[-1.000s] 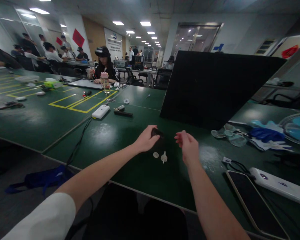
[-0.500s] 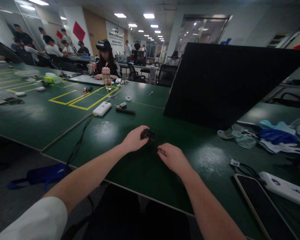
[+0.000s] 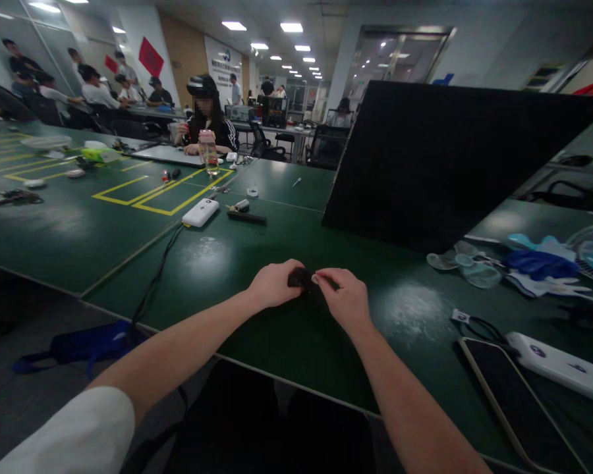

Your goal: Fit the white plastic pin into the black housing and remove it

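Observation:
My left hand [image 3: 273, 285] is closed round a small black part [image 3: 299, 278] just above the green table [image 3: 257, 329]. My right hand [image 3: 344, 300] meets it from the right, its fingertips pinched on a small white piece [image 3: 315, 278] pressed against the black part. Both hands are low over the table, close to its near edge. The underside of the black part is hidden by my fingers.
A large black panel [image 3: 439, 158] leans behind my hands. A phone [image 3: 508, 401] and a white power bank [image 3: 558, 367] lie at right, with blue gloves [image 3: 541, 263] and clear lenses beyond. Another white power bank [image 3: 200, 212] with a cable lies at left. A person sits at the far table.
My right hand dropped onto the table where two white bits lay, then rose to the black part with a white piece in its fingertips. The white bits no longer show on the table.

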Tool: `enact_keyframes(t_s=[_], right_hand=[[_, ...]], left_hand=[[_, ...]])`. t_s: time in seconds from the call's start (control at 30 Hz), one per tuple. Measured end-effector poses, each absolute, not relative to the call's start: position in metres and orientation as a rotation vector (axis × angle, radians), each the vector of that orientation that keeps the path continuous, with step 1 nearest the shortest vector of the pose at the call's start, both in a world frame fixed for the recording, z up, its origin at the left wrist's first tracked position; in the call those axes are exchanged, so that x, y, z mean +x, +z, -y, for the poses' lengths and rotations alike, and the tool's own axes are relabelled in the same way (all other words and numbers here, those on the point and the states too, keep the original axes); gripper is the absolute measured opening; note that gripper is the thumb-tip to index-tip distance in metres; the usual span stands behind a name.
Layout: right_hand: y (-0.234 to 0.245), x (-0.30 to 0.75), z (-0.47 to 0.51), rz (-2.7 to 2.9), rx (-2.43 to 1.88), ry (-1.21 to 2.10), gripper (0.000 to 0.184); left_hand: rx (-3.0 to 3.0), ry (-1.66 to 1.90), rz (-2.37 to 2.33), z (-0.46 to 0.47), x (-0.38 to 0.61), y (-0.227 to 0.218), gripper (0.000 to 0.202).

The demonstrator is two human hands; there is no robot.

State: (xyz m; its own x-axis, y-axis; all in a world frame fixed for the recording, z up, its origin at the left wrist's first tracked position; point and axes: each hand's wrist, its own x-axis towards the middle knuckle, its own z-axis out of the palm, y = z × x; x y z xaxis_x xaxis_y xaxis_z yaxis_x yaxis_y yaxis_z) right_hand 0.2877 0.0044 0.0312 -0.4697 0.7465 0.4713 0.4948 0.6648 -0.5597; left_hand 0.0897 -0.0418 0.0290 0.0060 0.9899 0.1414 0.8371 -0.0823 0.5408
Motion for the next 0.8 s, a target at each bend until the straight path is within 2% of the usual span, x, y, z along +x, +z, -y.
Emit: enact_keyframes(t_s=[0.17, 0.63, 0.8], right_hand=[[0.03, 0.284, -0.001, 2.185, -0.838, 0.584, 0.02], [0.035, 0.318, -0.027, 2.095, -1.017, 0.427, 0.018], [0.022, 0.33, -0.047, 2.345, -1.125, 0.297, 0.049]], left_hand=[[1.98, 0.791, -1.753, 0.045, 0.092, 0.029, 0.045], [1.93, 0.851, -1.78, 0.044, 0.086, 0.027, 0.047], [1.94, 0.837, -1.94, 0.043, 0.083, 0.029, 0.044]])
